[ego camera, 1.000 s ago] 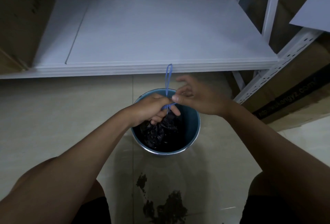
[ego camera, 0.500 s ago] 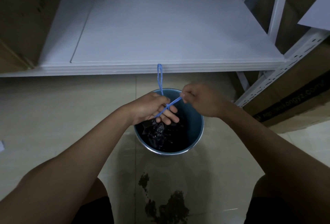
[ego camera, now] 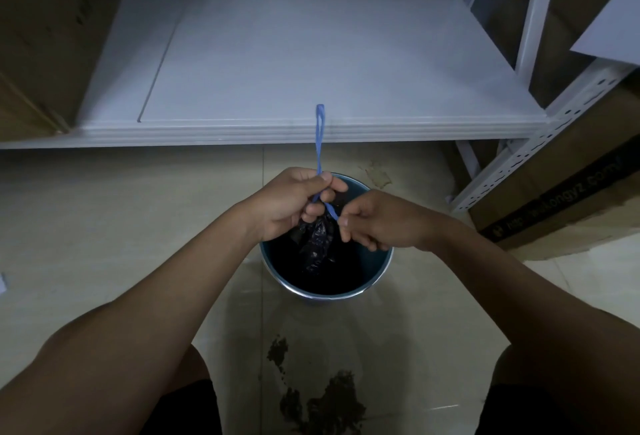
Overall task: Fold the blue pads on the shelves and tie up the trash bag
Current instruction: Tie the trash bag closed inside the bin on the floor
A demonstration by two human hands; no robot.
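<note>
Hands work together above the round blue metal trash bin (ego camera: 381,261). Left hand (ego camera: 294,202) grips the gathered neck of the black plastic trash bag (ego camera: 317,244) and the thin blue drawstring (ego camera: 319,136), whose loop stands up above the fist. Right hand (ego camera: 377,221) pinches the other end of this string. Bag sits inside the bin, on the beige tiled floor (ego camera: 104,226) before the white shelf (ego camera: 311,53).
</note>
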